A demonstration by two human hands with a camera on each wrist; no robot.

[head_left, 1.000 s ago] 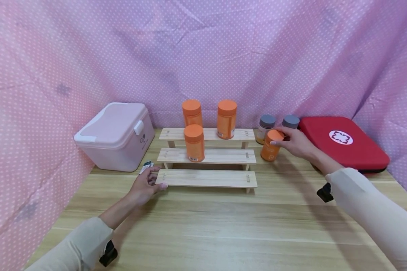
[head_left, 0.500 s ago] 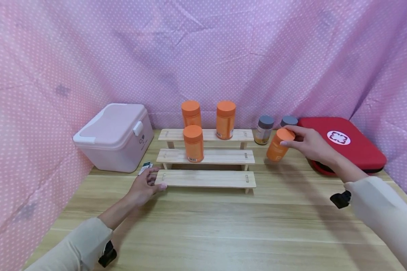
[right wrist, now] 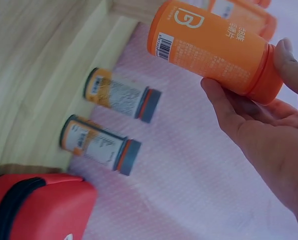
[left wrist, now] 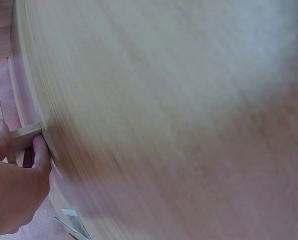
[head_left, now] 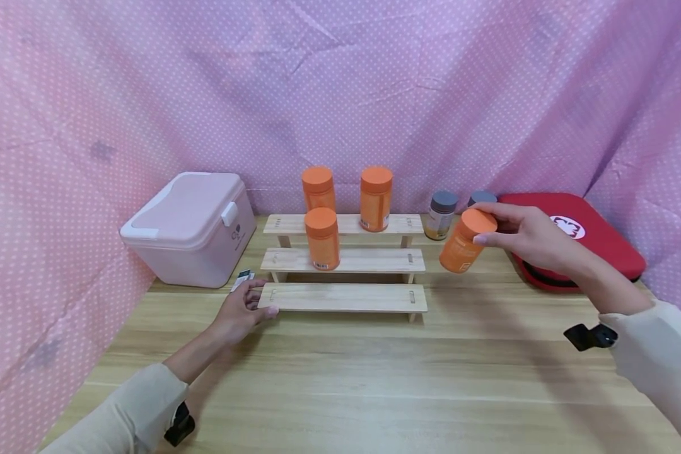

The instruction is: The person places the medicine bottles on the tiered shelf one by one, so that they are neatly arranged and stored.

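My right hand (head_left: 530, 236) grips an orange pill bottle (head_left: 461, 247) by its lid, tilted, to the right of the wooden stepped rack (head_left: 343, 296). In the right wrist view the label and barcode of that bottle (right wrist: 209, 47) face the camera, with thumb and fingers around the lid. My left hand (head_left: 239, 315) pinches the left end of the rack's lowest step; the left wrist view shows its fingers at the wooden support (left wrist: 25, 134). Two orange bottles stand on the top step, left (head_left: 319, 186) and right (head_left: 376, 198). Another orange bottle (head_left: 322, 239) stands on the middle step.
Two grey-capped bottles stand behind the held bottle, one (head_left: 440, 215) in plain view, the other (head_left: 482, 199) partly hidden by my right hand. A red first-aid case (head_left: 607, 249) lies at the right. A pink lidded box (head_left: 195, 227) stands at the left, near a small packet (head_left: 242, 279).
My right hand has lifted the orange bottle off the table and tilted it, moving slightly right and toward me. The left hand stays at the rack.
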